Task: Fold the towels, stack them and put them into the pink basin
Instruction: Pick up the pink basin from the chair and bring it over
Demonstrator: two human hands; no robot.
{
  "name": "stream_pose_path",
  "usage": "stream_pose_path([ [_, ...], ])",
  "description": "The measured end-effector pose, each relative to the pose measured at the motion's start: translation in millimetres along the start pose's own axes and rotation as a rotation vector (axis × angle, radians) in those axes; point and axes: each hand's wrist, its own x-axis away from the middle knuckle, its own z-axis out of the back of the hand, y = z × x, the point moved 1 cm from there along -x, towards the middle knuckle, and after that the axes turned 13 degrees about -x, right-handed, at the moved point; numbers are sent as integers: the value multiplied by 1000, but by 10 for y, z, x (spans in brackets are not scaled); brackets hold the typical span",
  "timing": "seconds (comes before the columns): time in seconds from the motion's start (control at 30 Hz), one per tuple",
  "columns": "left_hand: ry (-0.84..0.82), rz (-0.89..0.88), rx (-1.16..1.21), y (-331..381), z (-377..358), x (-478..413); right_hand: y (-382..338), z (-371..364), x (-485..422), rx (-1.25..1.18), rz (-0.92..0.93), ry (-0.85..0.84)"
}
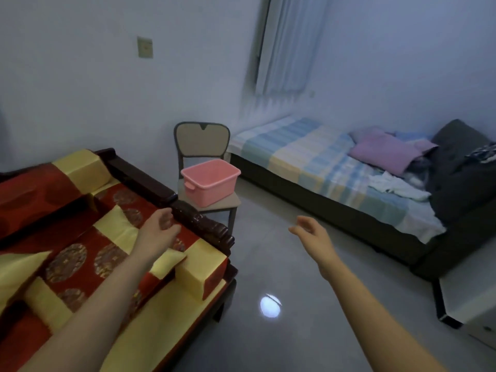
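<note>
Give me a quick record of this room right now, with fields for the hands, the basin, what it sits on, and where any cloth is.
left hand: empty, open, over the red and gold cushioned wooden sofa
right hand: empty, open, above the grey floor
pink plastic basin: appears empty
basin support: beige chair, on its seat
cloth: crumpled white cloth on the plaid-sheeted bed
folded towels: none visible

A home bedroom — made bed; pillow; curtained window.
</note>
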Motion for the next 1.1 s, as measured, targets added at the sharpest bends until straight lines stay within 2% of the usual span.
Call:
stream_pose_path([
  [0.1, -18, 124, 114, 299, -420, -419, 14, 314, -747, -25, -75, -15],
  [0.27, -18, 187, 170, 777, -1038, -1244, 59, 686, -1969, -64, -110, -50],
  [0.4, 90, 210, 193, 1077, -1537, -2008, 183, 782, -3145, -46, -114, -98],
  [0.47, 169, 243, 225, 1176, -1790, -2377, 167, 762, -3837, -19, -93, -179],
  [0.53, 230, 250, 254, 1231, -1885, -2693, 102, 660, -4450, -21, -107, -223],
  [0.7, 248, 381, 261, 1103, -2014, -3280, 102, 260, -5553, -99, -177, -326],
  [0.87, 325, 502, 258, 787, -2092, -4291, 189, -565, -6824, -125, -232, -415],
  [1.1, 298, 577, 375, 361, -2366, -5848, 343, -1658, -8144, -91, -310, -449],
])
